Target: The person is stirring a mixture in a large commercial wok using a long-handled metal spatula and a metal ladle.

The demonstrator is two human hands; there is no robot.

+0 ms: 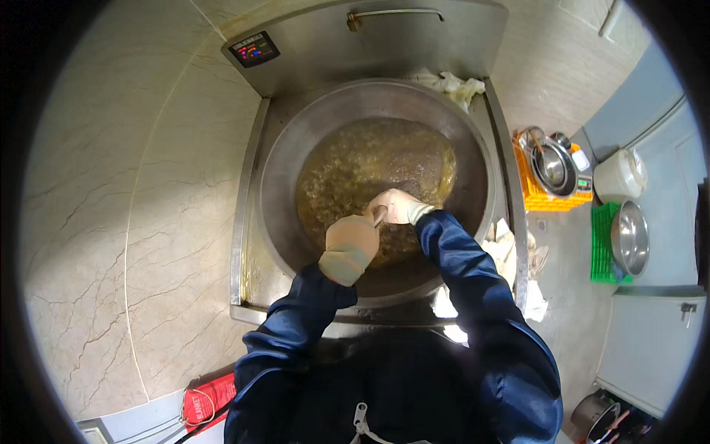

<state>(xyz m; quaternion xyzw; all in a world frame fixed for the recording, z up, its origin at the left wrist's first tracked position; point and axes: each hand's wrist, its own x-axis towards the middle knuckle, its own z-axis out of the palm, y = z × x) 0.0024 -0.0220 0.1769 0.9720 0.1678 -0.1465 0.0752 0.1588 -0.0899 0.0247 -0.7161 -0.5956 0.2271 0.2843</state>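
Note:
Both my hands wear pale gloves and hold one wooden handle (380, 215) over a large wok (283, 222). My left hand (351, 238) grips it on the near side, and my right hand (395, 206) closes round it just beyond. What the handle leads to is hidden by my hands and the liquid. In the wok lies a yellow-brown bubbling liquid (355, 150). Dark bits show in its left and near parts, and a smoother, darker swirl appears at the right.
The wok sits in a steel stove (249, 194) with a lit control panel (254, 49) and a swivel spout (396, 12). Crumpled cloths (460, 89) lie at its right. Farther right stand an orange crate (546, 201) with metal bowls, a white bucket (618, 177) and a green crate (603, 244).

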